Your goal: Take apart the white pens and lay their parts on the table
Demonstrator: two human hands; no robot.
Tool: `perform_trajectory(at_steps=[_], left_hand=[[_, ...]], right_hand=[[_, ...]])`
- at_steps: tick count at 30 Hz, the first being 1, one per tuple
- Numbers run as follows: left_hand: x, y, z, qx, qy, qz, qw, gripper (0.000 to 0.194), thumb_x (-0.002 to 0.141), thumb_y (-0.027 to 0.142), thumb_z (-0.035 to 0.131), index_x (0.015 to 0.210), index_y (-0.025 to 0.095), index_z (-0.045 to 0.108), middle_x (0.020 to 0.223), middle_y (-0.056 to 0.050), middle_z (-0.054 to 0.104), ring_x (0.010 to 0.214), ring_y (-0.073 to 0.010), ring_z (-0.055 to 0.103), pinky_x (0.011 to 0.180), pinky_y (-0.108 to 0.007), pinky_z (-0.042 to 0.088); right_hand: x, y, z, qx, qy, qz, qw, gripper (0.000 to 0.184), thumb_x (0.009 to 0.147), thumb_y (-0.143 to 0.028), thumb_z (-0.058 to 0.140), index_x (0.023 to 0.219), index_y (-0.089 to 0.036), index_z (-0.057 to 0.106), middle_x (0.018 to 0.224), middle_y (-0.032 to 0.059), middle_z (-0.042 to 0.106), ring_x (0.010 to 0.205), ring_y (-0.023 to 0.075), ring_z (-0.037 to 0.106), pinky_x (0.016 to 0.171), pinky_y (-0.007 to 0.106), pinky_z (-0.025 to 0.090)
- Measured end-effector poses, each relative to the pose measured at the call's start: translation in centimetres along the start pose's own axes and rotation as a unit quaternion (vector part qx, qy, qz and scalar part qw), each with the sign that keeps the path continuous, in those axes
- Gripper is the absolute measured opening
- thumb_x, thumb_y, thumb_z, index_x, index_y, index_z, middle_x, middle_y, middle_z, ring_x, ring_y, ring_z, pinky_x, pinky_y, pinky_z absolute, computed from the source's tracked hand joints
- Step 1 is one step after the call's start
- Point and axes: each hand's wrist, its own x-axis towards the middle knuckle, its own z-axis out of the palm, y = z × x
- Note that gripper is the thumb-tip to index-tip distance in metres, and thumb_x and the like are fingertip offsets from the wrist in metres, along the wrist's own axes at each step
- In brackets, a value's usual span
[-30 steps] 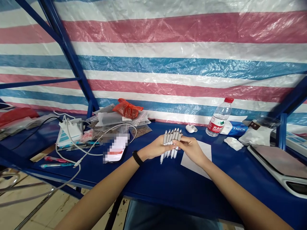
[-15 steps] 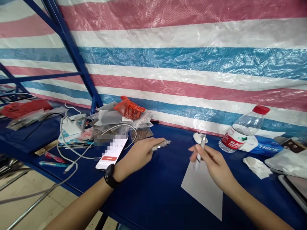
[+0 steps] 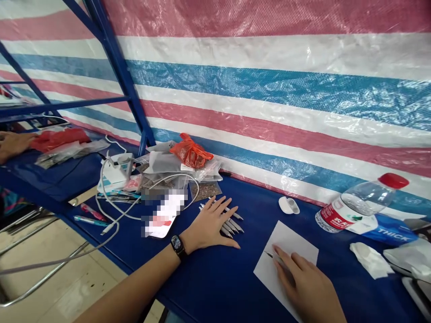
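My left hand (image 3: 212, 226) lies spread over a bundle of several silver-grey pens (image 3: 231, 227) on the blue table, its palm and fingers covering part of them. A dark watch is on that wrist. My right hand (image 3: 305, 285) is closed around a pen (image 3: 284, 268), with the tip pointing left over a white sheet of paper (image 3: 299, 242). Whether the tip touches the paper I cannot tell. Part of the sheet is hidden under the right hand.
A phone (image 3: 164, 224) and white cables lie to the left, near an orange plastic bag (image 3: 191, 151). A white earbud case (image 3: 288, 205), a water bottle (image 3: 357, 204) and crumpled tissue (image 3: 370, 260) are at the right. Another person's hand (image 3: 15, 146) shows at far left.
My left hand has lowered the pens onto the table and spread its fingers over them. My right hand has come down to the paper, turning its pen tip to the left.
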Motion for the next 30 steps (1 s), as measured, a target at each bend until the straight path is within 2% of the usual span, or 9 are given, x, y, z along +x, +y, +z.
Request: perform_trajectory(at_steps=[3, 8, 11, 15, 20, 23, 25, 28, 30], left_hand=[[-0.1, 0.1, 0.1, 0.019, 0.004, 0.006, 1.0, 0.1, 0.085, 0.085, 0.048, 0.157, 0.017, 0.043, 0.16, -0.02, 0.041, 0.151, -0.0372, 0.036, 0.124, -0.057, 0.028], [0.0, 0.4, 0.2, 0.054, 0.051, -0.009, 0.997, 0.057, 0.108, 0.052, 0.035, 0.153, 0.02, 0.049, 0.157, -0.015, 0.048, 0.147, -0.0335, 0.044, 0.12, -0.058, 0.036], [-0.1, 0.4, 0.7, 0.068, 0.105, -0.016, 0.992, 0.046, 0.108, 0.039, 0.037, 0.146, 0.026, 0.058, 0.151, -0.012, 0.055, 0.143, -0.0349, 0.048, 0.117, -0.06, 0.039], [-0.2, 0.1, 1.7, 0.076, 0.147, -0.032, 0.986, 0.042, 0.106, 0.033, 0.042, 0.142, 0.032, 0.063, 0.149, -0.012, 0.058, 0.138, -0.0374, 0.053, 0.112, -0.061, 0.043], [0.2, -0.4, 2.7, 0.101, 0.193, -0.018, 0.976, 0.044, 0.104, 0.025, 0.04, 0.142, 0.029, 0.064, 0.146, -0.016, 0.06, 0.135, -0.0385, 0.056, 0.11, -0.062, 0.045], [0.4, 0.0, 1.8, 0.086, 0.222, -0.014, 0.971, 0.045, 0.104, 0.023, 0.039, 0.143, 0.025, 0.062, 0.147, -0.017, 0.058, 0.137, -0.0396, 0.054, 0.11, -0.063, 0.044], [0.0, 1.0, 0.2, 0.068, 0.248, -0.005, 0.966, 0.045, 0.103, 0.019, 0.041, 0.143, 0.022, 0.062, 0.148, -0.017, 0.057, 0.14, -0.0393, 0.05, 0.111, -0.062, 0.045], [-1.3, 4.0, -2.2, 0.02, 0.273, 0.032, 0.961, 0.043, 0.1, 0.016, 0.046, 0.139, 0.022, 0.063, 0.143, -0.014, 0.061, 0.141, -0.0349, 0.05, 0.112, -0.053, 0.048], [-2.3, 6.9, -2.9, -0.022, 0.229, 0.043, 0.972, 0.045, 0.099, 0.022, 0.051, 0.143, 0.023, 0.058, 0.142, -0.012, 0.061, 0.136, -0.0294, 0.056, 0.109, -0.041, 0.053]], right_hand=[[-0.4, 0.0, 0.5, 0.009, 0.002, 0.002, 1.0, 0.049, 0.108, -0.042, 0.032, 0.121, -0.025, 0.076, 0.071, 0.0055, 0.07, 0.056, 0.0168, 0.065, 0.053, 0.025, 0.05], [-0.9, -0.3, 0.0, -0.003, 0.008, 0.026, 1.0, 0.045, 0.109, -0.039, 0.036, 0.122, -0.021, 0.074, 0.076, 0.0071, 0.068, 0.064, 0.0177, 0.065, 0.06, 0.027, 0.052], [-0.6, -0.3, -0.5, -0.025, 0.027, 0.046, 0.998, 0.037, 0.107, -0.036, 0.044, 0.122, -0.019, 0.074, 0.075, 0.0061, 0.067, 0.064, 0.0176, 0.065, 0.06, 0.026, 0.051], [-0.1, -0.3, -0.7, -0.064, 0.11, 0.13, 0.983, 0.039, 0.106, -0.039, 0.045, 0.116, -0.018, 0.076, 0.069, 0.0052, 0.062, 0.059, 0.0185, 0.06, 0.057, 0.029, 0.048], [0.4, -0.1, -1.9, -0.084, 0.108, 0.159, 0.978, 0.037, 0.107, -0.035, 0.045, 0.117, -0.016, 0.075, 0.067, 0.0038, 0.059, 0.058, 0.0177, 0.058, 0.057, 0.028, 0.047], [0.5, -0.3, -3.1, -0.067, 0.127, 0.148, 0.979, 0.032, 0.105, -0.029, 0.049, 0.117, -0.013, 0.074, 0.071, 0.0047, 0.061, 0.06, 0.017, 0.06, 0.056, 0.027, 0.047], [0.7, -0.9, -3.8, -0.047, 0.163, 0.176, 0.97, 0.029, 0.104, -0.029, 0.051, 0.114, -0.015, 0.075, 0.076, 0.0072, 0.064, 0.064, 0.0188, 0.061, 0.058, 0.028, 0.048], [1.6, -2.3, -5.1, 0.026, 0.218, 0.293, 0.931, 0.032, 0.103, -0.037, 0.052, 0.092, -0.021, 0.077, 0.084, 0.0119, 0.066, 0.075, 0.0251, 0.063, 0.069, 0.037, 0.052], [2.5, -3.3, -5.9, 0.189, 0.198, 0.355, 0.894, 0.036, 0.104, -0.04, 0.05, 0.086, -0.023, 0.076, 0.09, 0.0128, 0.07, 0.076, 0.0248, 0.065, 0.064, 0.034, 0.053]])
